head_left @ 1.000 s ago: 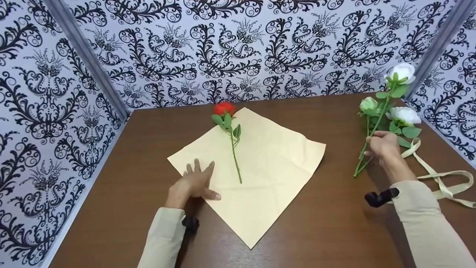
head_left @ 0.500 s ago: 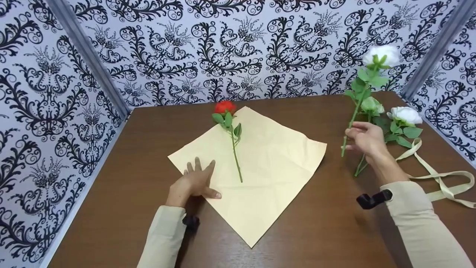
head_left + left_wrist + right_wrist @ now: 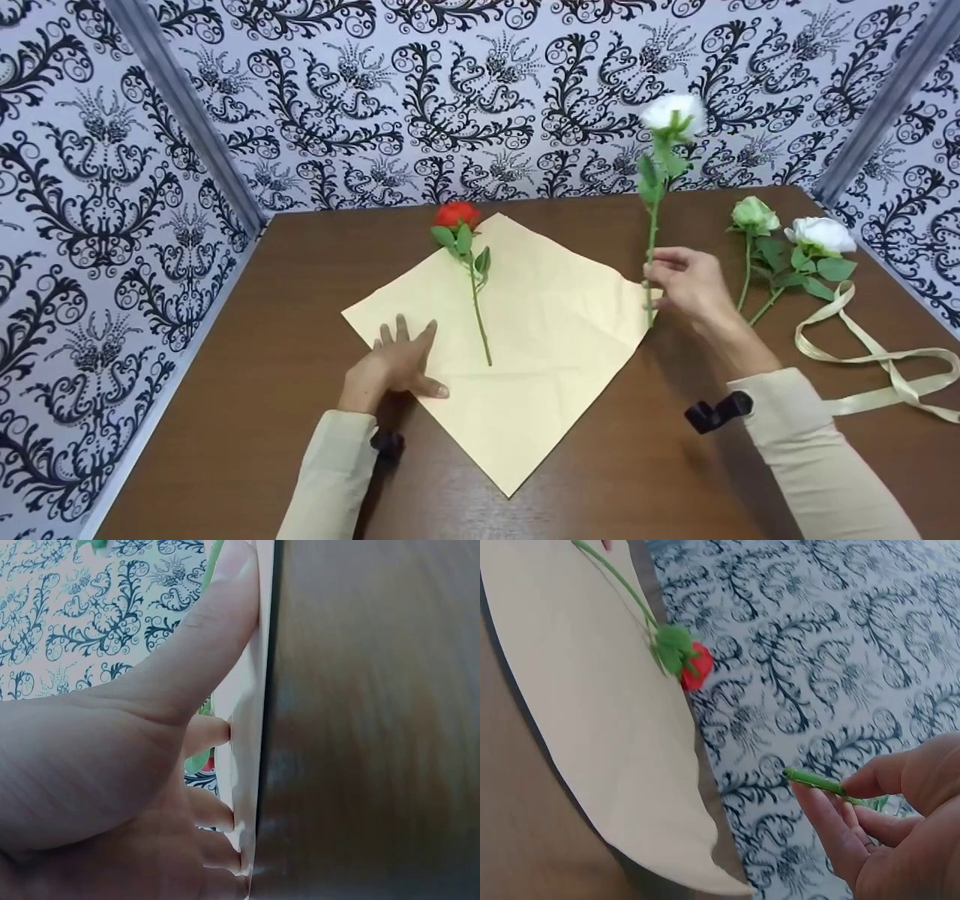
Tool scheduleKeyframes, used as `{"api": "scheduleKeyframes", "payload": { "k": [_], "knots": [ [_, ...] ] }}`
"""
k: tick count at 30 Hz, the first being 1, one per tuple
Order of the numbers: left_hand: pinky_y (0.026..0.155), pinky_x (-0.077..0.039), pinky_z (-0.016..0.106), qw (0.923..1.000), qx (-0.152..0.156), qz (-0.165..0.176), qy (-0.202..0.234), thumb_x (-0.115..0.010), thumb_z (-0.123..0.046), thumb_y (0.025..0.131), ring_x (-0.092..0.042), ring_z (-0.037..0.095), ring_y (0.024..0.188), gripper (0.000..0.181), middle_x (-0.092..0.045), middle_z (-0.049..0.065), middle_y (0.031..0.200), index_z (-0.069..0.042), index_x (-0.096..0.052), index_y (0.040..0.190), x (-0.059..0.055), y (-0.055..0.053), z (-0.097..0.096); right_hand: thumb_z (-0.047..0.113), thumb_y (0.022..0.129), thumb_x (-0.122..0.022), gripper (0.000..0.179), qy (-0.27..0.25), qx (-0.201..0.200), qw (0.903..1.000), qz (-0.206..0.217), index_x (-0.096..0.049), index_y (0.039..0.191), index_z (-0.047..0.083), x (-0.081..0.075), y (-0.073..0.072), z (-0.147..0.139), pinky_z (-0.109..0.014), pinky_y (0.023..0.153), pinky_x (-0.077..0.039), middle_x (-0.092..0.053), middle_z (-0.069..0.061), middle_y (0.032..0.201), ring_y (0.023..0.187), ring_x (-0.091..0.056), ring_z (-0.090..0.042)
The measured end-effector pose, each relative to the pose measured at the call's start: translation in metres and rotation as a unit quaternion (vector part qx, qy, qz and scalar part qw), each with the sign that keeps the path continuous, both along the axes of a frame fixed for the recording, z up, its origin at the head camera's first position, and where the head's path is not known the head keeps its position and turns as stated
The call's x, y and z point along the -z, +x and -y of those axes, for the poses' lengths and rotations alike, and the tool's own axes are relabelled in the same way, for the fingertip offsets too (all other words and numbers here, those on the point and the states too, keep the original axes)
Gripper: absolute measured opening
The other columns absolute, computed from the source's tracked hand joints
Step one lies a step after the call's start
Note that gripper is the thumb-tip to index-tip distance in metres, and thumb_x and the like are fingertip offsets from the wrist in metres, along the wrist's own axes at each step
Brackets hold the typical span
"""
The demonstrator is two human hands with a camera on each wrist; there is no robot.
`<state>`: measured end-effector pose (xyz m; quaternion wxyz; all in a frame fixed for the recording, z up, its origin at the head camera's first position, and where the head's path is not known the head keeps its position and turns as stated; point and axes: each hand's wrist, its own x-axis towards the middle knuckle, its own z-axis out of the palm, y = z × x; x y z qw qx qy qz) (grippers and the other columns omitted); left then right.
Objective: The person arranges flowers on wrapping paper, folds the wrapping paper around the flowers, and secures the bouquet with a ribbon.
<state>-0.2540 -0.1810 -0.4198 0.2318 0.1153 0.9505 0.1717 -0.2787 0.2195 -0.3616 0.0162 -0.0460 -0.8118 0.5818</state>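
Observation:
A cream sheet of wrapping paper (image 3: pixel 540 322) lies cornerwise on the table, with a red rose (image 3: pixel 457 215) across its upper left part. My left hand (image 3: pixel 391 366) rests on the paper's left edge, fingers spread and straight; the left wrist view shows its thumb (image 3: pixel 202 630) and fingertips touching the sheet. By its stem, my right hand (image 3: pixel 690 289) pinches a white rose (image 3: pixel 673 116), held upright above the paper's right corner. In the right wrist view the lower end of its stem (image 3: pixel 814 780) sticks out between thumb and fingers.
On the right of the brown table (image 3: pixel 247 360) lie a pale green rose (image 3: pixel 755 216) and another white rose (image 3: pixel 823 235). A cream ribbon (image 3: pixel 892 360) loops in front of them. Patterned panels (image 3: pixel 480 97) stand at the back and sides.
My right hand has lifted the white rose away from the other flowers and carried it left to the paper's right corner. The left hand stays on the paper.

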Motion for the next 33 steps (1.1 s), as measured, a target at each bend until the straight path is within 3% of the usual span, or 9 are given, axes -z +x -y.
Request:
{"api": "scheduleKeyframes", "payload": {
  "k": [13, 25, 33],
  "knots": [
    [0.120, -0.007, 0.069, 1.0000, -0.007, 0.001, -0.004, -0.081, -0.042, 0.082, 0.011, 0.064, 0.144, 0.113, 0.013, 0.041, 0.159, -0.010, -0.008, 0.162, -0.001, 0.002, -0.001, -0.001, 0.096, -0.052, 0.042, -0.022, -0.047, 0.9987, 0.005, -0.052, 0.136, -0.012, 0.016, -0.003, 0.055, -0.026, 0.058, -0.060, -0.057, -0.006, 0.101, 0.073, -0.065, -0.003],
    [0.121, -0.009, 0.067, 0.9999, -0.003, -0.005, -0.014, -0.080, -0.043, 0.083, 0.009, 0.064, 0.145, 0.113, 0.012, 0.041, 0.159, -0.011, -0.007, 0.162, -0.002, -0.001, 0.000, -0.002, 0.092, -0.053, 0.041, -0.011, -0.089, 0.9957, 0.023, -0.059, 0.132, -0.008, 0.027, -0.009, 0.100, -0.029, 0.057, -0.060, -0.056, -0.007, 0.098, 0.078, -0.067, -0.012],
    [0.121, -0.011, 0.067, 0.9998, 0.001, -0.009, -0.020, -0.080, -0.045, 0.082, 0.006, 0.064, 0.145, 0.113, 0.009, 0.042, 0.159, -0.010, -0.008, 0.162, -0.001, -0.001, -0.002, -0.001, 0.092, -0.058, 0.037, -0.002, -0.095, 0.9951, 0.028, -0.062, 0.129, -0.007, 0.037, -0.010, 0.123, -0.026, 0.054, -0.058, -0.058, -0.009, 0.099, 0.078, -0.066, -0.013]
  ]
}}
